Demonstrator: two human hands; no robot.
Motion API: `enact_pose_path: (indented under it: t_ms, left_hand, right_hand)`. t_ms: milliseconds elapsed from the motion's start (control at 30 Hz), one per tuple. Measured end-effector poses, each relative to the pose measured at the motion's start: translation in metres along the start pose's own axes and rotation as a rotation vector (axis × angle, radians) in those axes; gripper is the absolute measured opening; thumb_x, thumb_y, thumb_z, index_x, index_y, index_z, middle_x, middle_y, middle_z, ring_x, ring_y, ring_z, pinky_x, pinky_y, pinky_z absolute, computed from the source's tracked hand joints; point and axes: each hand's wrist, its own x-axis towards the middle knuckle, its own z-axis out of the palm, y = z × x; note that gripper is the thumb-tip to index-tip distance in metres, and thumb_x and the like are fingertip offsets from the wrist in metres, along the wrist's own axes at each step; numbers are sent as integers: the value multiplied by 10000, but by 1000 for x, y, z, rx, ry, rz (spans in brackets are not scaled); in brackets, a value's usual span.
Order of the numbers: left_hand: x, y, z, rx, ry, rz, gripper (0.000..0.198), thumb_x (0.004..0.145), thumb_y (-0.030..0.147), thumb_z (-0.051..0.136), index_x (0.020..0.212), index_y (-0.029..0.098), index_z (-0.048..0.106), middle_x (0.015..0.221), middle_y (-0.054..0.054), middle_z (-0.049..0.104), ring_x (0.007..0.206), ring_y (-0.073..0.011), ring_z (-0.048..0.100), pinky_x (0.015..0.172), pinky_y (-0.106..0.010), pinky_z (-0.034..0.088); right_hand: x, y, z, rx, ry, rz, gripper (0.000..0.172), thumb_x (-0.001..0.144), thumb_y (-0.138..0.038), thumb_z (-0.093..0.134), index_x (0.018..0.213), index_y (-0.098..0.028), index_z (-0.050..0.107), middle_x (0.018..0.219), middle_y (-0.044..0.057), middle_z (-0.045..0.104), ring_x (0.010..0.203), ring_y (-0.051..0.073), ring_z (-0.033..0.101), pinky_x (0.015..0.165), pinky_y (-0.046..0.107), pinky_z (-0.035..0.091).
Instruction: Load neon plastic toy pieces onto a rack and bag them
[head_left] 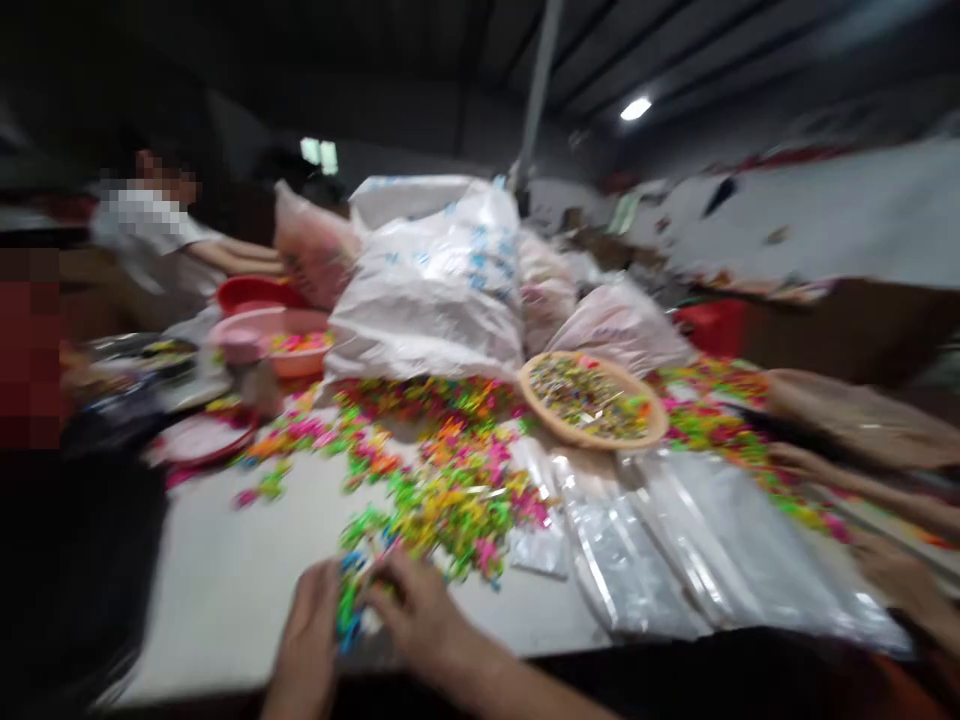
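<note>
Small bright plastic pieces in green, yellow, pink, orange and blue lie in a loose pile on the white tabletop. My left hand rests on edge at the near side, its fingers stretched out along some blue and green pieces. Just across from it, my right hand has its fingers bent in over the same pieces, pinching at them. Blur and the fingers hide exactly which pieces it grips. Between my palms a small pale, shiny patch shows, too blurred to name.
Flat clear plastic bags lie to the right, below a round basket of small pieces. Large white sacks rise behind. Pink and red basins stand left. Other people's arms reach in at right; a person works at left.
</note>
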Motion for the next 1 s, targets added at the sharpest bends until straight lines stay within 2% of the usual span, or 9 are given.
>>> enact_pose_path:
  t_ms: [33, 100, 200, 300, 567, 800, 1000]
  left_hand:
    - [-1, -4, -1, -54, -77, -43, 473, 820, 655, 493, 925, 207, 603, 813, -4, 623, 775, -168, 602, 705, -280, 518]
    - [-2, -11, -2, -166, -86, -101, 435, 849, 619, 490, 933, 198, 558, 846, -2, 599, 762, -136, 564, 713, -253, 491]
    - [0, -14, -3, -249, -136, -115, 384, 888, 567, 477, 946, 191, 526, 831, 5, 561, 728, -112, 526, 672, -224, 449]
    - [1, -13, -4, -283, -169, -94, 354, 909, 542, 465, 921, 191, 504, 793, 15, 524, 700, -106, 498, 645, -218, 427]
    - [2, -20, -7, -255, -212, -47, 304, 940, 507, 433, 913, 205, 459, 765, 32, 474, 672, -99, 475, 623, -219, 407]
    - [2, -17, -7, -308, -244, -77, 307, 942, 509, 420, 894, 206, 434, 700, 42, 477, 607, -96, 445, 567, -215, 384]
    - [4, -16, -9, -275, -262, -111, 335, 911, 540, 453, 876, 206, 441, 712, 39, 477, 604, -96, 430, 563, -211, 373]
  right_hand:
    - [-1, -2, 0, 70, 1, 19, 113, 865, -278, 570, 852, -215, 662, 790, -4, 674, 752, 152, 611, 698, 254, 464]
    - [1, -5, -1, 226, -42, 19, 158, 881, -331, 566, 855, -209, 663, 794, -2, 669, 754, 142, 599, 712, 248, 457]
    - [7, -5, -2, 384, -101, 50, 211, 886, -389, 574, 911, -201, 667, 828, 13, 676, 777, 146, 603, 727, 254, 464]
    - [8, -5, -4, 429, -145, 71, 235, 877, -410, 592, 938, -197, 671, 828, 17, 677, 762, 144, 603, 713, 253, 468]
    - [5, -3, -7, 325, -138, 62, 259, 880, -421, 585, 936, -193, 694, 758, 11, 671, 704, 140, 607, 657, 245, 477]
    - [6, 6, -7, 163, -63, -71, 227, 872, -371, 611, 977, -196, 711, 896, 47, 717, 795, 167, 641, 736, 281, 498]
    - [6, 6, -8, 124, -83, -114, 226, 877, -372, 604, 993, -211, 714, 905, 55, 730, 795, 182, 656, 745, 312, 524]
